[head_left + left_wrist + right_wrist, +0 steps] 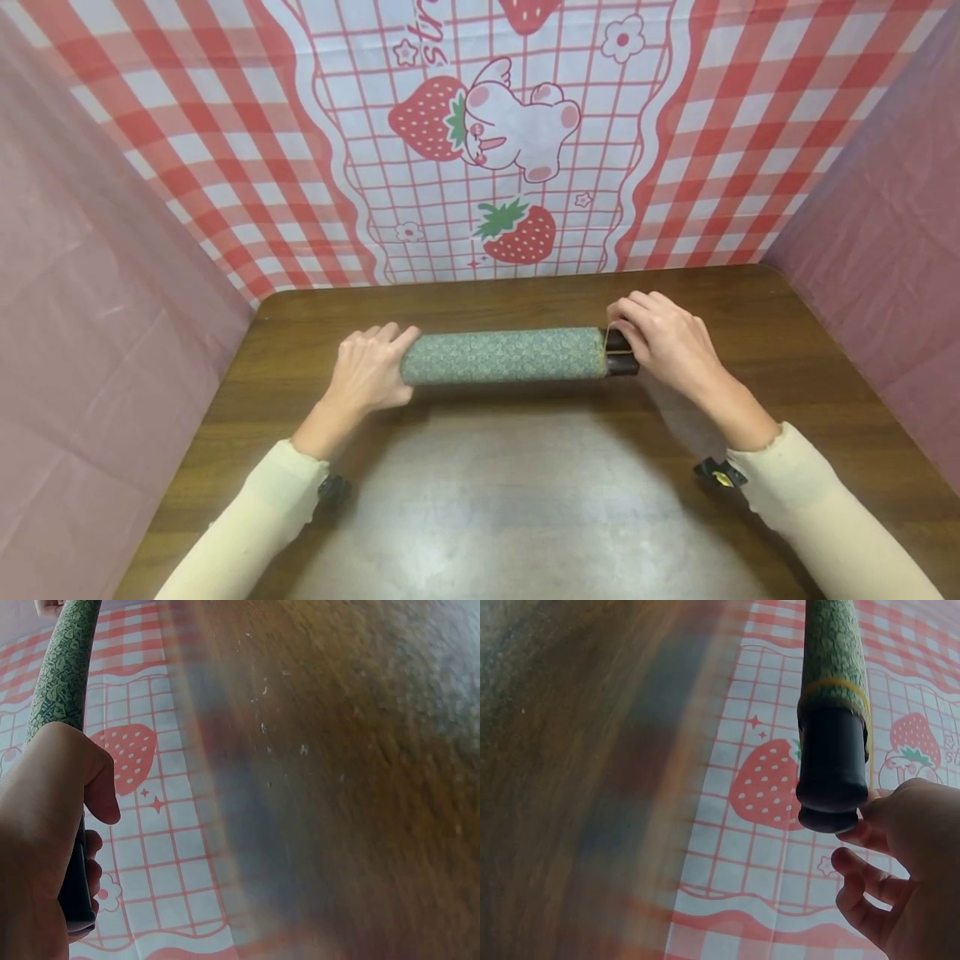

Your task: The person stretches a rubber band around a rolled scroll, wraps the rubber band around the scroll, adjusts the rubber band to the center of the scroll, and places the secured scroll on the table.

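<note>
A rolled scroll (510,356) in green patterned cloth is held level above the table. Its dark rod ends (832,757) stick out on the right; another dark rod end (76,892) shows under the left palm in the left wrist view. My left hand (372,367) grips the scroll's left end, fingers curled round it. A thin yellow rubber band (836,682) circles the cloth near the right end and is stretched out past the rods. Thumb and forefinger of my right hand (667,342) pinch the band beside the rod ends, the other fingers loosely bent.
The brown wooden table (480,500) lies below, with glare on its near middle. A red-and-white strawberry-print cloth (525,108) hangs behind its far edge. Pink cloths (97,333) hang at both sides. Small dark devices (720,473) sit at both wrists.
</note>
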A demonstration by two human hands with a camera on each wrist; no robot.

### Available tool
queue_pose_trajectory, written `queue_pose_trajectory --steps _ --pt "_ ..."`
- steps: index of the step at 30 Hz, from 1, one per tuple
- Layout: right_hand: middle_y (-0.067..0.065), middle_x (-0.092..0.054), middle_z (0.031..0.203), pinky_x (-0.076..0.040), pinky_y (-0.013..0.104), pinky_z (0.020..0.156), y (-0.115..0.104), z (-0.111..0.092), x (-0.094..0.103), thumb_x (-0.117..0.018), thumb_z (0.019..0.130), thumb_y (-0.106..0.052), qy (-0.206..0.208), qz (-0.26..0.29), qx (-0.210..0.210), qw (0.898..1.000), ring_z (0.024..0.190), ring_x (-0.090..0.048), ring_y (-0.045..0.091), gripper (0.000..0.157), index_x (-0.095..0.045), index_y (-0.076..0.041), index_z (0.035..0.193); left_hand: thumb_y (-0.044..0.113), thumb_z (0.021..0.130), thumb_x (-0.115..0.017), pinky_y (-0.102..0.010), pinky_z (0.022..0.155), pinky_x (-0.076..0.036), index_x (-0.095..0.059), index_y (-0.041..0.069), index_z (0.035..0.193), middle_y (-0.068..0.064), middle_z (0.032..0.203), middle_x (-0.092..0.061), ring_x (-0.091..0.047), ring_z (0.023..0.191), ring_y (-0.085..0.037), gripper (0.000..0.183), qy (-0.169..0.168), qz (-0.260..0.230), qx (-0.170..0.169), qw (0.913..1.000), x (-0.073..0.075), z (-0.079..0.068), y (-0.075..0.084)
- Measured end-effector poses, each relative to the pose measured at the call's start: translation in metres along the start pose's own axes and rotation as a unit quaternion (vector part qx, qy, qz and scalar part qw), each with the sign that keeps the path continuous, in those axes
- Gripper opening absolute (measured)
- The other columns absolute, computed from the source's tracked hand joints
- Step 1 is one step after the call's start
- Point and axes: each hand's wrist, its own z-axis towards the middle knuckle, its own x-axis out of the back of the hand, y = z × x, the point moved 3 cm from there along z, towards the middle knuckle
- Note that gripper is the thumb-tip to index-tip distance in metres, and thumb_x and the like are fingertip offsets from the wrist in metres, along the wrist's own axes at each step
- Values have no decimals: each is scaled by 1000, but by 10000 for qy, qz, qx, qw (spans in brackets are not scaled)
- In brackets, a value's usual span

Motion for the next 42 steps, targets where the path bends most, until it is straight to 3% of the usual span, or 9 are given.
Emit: queue_pose_trajectory --steps 9,17,29,42 --pt "1 -77 96 -57 52 61 -1 3 -7 -83 97 -6 -79 58 158 9998 91 -71 25 13 -77 -15 106 26 55 -86 -37 53 -51 -75 15 123 -8 92 -76 -66 66 -26 70 185 -206 -367 9989 -5 -1 0" --pt "-1 -76 97 -55 45 60 -9 8 -11 -84 97 -7 -195 185 334 9991 88 -68 20 15 -77 -18 104 27 54 -86 -38 54 -53 -75 16 125 -8 96 -77 -68 69 -26 72 146 -282 -432 9986 -5 -2 -1" --pt "0 -76 99 -55 44 65 -9 9 -9 -90 91 -5 -201 423 301 9984 86 -70 18 16 -82 -18 98 28 55 -87 -39 55 -53 -74 15 125 -9 96 -79 -65 67 -27 73 111 -159 -245 9995 -2 -5 -5" --pt "1 -75 97 -49 39 67 -3 7 3 -89 91 -1 68 604 -125 9981 84 -66 16 18 -86 -16 102 31 58 -90 -40 58 -56 -74 15 128 -9 98 -79 -67 71 -27 73 -142 -203 -75 9997 -3 -6 -5"
